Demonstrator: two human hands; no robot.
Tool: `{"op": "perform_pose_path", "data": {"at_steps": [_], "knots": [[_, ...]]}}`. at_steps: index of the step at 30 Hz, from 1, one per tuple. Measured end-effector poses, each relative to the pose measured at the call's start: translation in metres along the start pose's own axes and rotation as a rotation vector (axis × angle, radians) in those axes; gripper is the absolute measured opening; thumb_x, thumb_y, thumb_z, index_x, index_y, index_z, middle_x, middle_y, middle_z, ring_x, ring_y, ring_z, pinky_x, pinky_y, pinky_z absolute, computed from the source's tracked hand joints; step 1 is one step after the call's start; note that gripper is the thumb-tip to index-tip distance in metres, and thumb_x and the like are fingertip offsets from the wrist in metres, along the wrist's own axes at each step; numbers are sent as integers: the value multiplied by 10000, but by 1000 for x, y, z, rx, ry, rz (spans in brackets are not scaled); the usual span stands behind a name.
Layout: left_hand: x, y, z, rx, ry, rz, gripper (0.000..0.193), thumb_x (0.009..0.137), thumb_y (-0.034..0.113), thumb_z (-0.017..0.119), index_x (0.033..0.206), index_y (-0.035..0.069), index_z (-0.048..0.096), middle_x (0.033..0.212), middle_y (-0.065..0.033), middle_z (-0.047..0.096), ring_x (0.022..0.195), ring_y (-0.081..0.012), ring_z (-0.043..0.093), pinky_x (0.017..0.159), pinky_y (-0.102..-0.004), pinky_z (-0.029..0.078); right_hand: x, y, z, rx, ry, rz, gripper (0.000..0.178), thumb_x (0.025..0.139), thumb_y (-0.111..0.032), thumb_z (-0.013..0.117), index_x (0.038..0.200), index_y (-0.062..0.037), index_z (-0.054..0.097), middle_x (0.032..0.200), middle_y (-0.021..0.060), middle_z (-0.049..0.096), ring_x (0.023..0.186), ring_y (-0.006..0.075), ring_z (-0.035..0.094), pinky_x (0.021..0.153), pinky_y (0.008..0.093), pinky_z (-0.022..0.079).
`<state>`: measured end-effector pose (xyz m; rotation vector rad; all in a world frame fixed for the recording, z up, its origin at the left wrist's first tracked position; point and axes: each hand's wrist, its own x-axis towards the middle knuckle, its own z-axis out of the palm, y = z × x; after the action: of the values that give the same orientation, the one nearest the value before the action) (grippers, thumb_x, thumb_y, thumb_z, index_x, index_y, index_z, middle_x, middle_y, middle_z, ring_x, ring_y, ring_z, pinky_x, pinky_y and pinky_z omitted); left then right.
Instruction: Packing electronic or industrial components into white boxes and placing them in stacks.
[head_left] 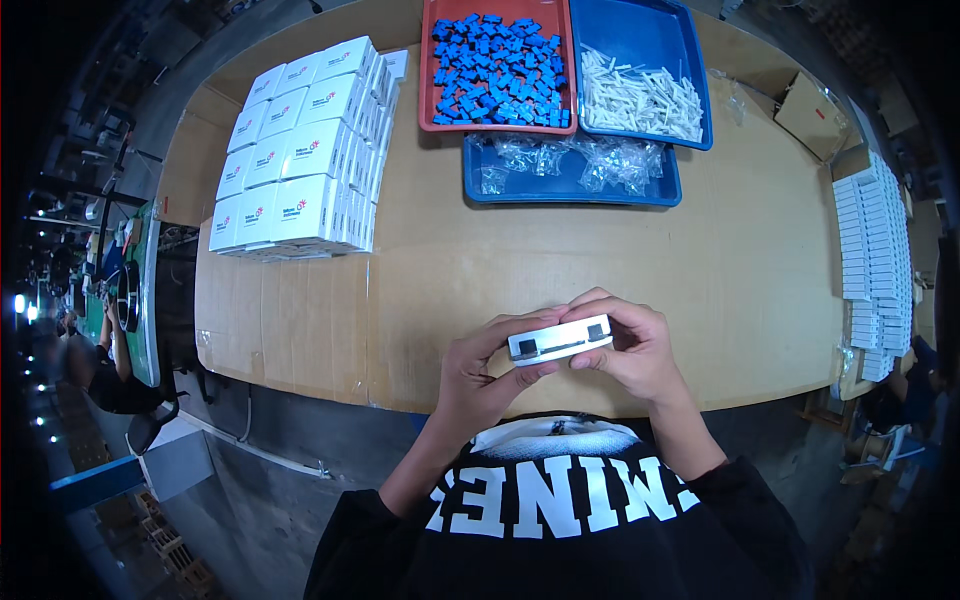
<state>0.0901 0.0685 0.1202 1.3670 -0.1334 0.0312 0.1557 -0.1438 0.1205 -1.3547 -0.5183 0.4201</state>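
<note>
From far away, I had the left hand (480, 368) and the right hand (640, 345) grasping the white box (560, 341) by its two ends, over the near side of the table (760, 280), where I judged that even, gentle pressure would keep it steady.

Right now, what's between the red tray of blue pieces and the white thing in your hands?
Going from the red tray: a blue tray holding clear plastic, then brown cardboard up to the white thing. The head view shows this.
</note>
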Motion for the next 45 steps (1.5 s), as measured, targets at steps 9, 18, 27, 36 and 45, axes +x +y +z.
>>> {"op": "perform_pose_path", "data": {"at_steps": [9,18,27,36,45], "knots": [[1,-2,-1,13,-14,43,399,905,44,788,1293,21,698,1311,-173,721,1201,-219,692,1020,-337,541,-2,-1,2,-23,25,-51,373,843,-62,846,1182,15,712,1120,132,724,1041,234,698,930,338,528],[0,-3,1,-32,12,15,365,917,23,772,1273,-4,693,1303,-183,718,1226,-233,681,1037,-344,536,-1,-1,1,-138,29,-88,355,843,-70,844,1159,25,715,1092,145,734,1003,249,714,893,342,542],[-1,-7,-2,-29,4,27,356,922,13,764,1272,15,699,1279,-169,733,1218,-235,685,1018,-345,541,0,2,2,-118,30,-91,322,850,-54,834,1145,18,727,1107,145,743,1015,248,712,901,345,549],[-4,-18,-4,-27,67,-89,364,924,-15,776,1262,-5,640,1221,-92,657,1177,-159,634,1018,-327,514,-1,2,9,125,144,7,375,895,-44,812,1238,24,677,1168,148,726,1091,231,699,959,354,548],[-5,-11,5,-78,74,-147,389,930,-22,769,1292,-49,629,1223,-92,688,1159,-144,648,984,-295,534,-2,-5,13,213,151,47,395,928,-25,781,1286,54,634,1233,176,713,1178,241,686,1032,352,552]]}}
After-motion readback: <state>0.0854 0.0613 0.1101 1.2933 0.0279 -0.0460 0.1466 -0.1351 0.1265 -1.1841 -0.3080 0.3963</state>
